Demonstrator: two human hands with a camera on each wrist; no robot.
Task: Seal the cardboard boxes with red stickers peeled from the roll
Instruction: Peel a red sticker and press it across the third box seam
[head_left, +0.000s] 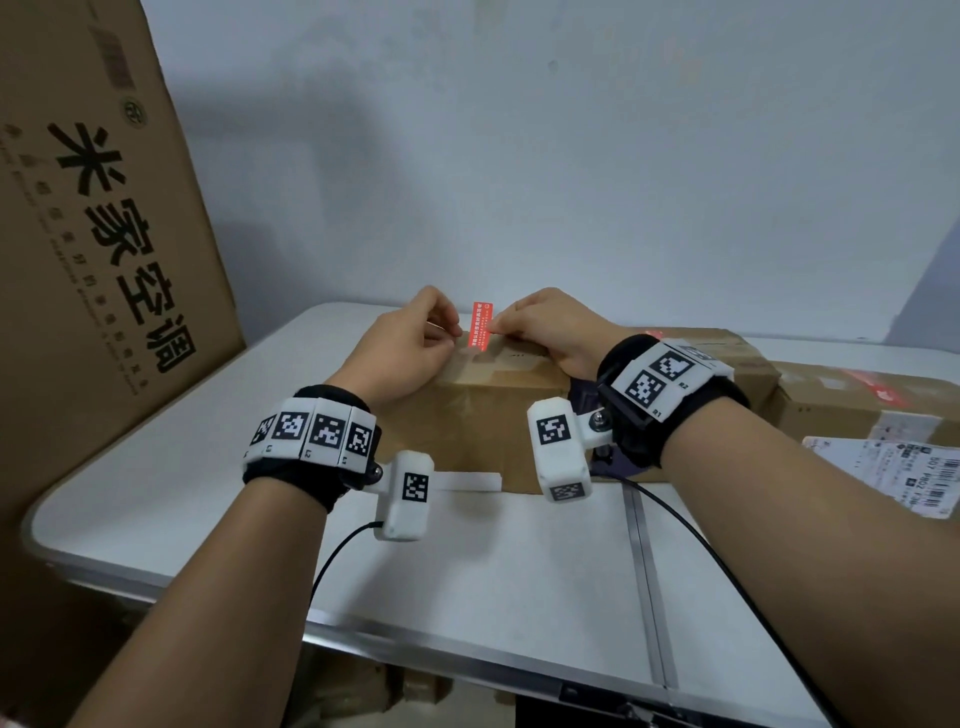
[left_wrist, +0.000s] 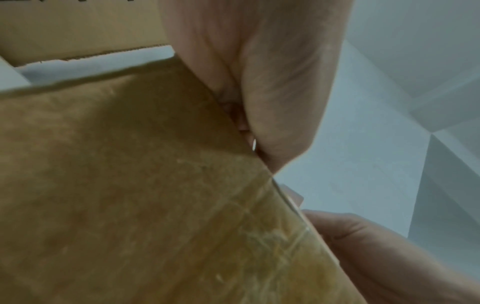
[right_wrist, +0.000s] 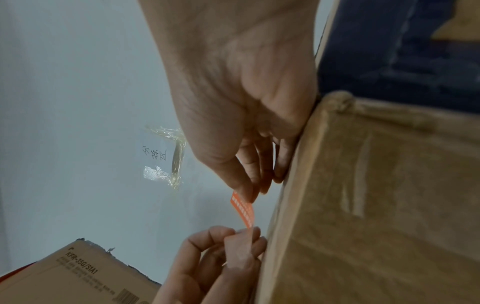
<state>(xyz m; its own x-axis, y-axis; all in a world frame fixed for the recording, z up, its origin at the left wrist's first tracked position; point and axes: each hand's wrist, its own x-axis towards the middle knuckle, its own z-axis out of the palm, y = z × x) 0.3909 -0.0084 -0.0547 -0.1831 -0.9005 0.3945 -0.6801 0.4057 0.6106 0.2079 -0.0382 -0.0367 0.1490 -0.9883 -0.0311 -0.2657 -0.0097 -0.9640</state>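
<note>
A small red sticker (head_left: 480, 325) stands upright just above the top of a brown cardboard box (head_left: 493, 415) in the middle of the white table (head_left: 467, 571). My left hand (head_left: 457, 331) pinches its left edge and my right hand (head_left: 492, 326) pinches its right edge. In the right wrist view the red sticker (right_wrist: 242, 209) stretches between my right hand (right_wrist: 248, 195) and my left hand (right_wrist: 249, 232), close beside the box (right_wrist: 363, 205). The left wrist view shows the box's side (left_wrist: 130, 185) and my left hand (left_wrist: 275, 123); the sticker is hidden there.
A large printed carton (head_left: 104, 234) leans against the wall at the left. More taped boxes (head_left: 831, 395) and shipping labels (head_left: 909, 478) lie at the right. A white paper strip (head_left: 467, 480) lies at the foot of the box. Cables trail over the near table.
</note>
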